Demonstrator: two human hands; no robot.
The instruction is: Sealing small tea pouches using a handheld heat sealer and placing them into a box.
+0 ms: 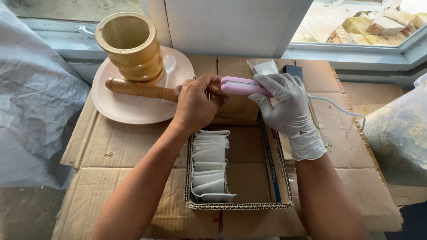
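A cardboard box [275, 178] of little white bags [209, 166] is seen below. A pink sealer [242, 86] is held tight by the gloved right hand [284, 104] and pinched by the left hand [195, 104].

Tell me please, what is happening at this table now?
A person's gloved right hand holds a pink sealer with a white cord. The bare left hand pinches something small at its tip. Below, white bags stand in a row in a cardboard box. A wooden mortar and pestle rest on a plate.

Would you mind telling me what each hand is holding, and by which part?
The gloved right hand wraps the corded end of the pink handheld sealer. The bare left hand pinches at its free tip; what it grips is hidden.
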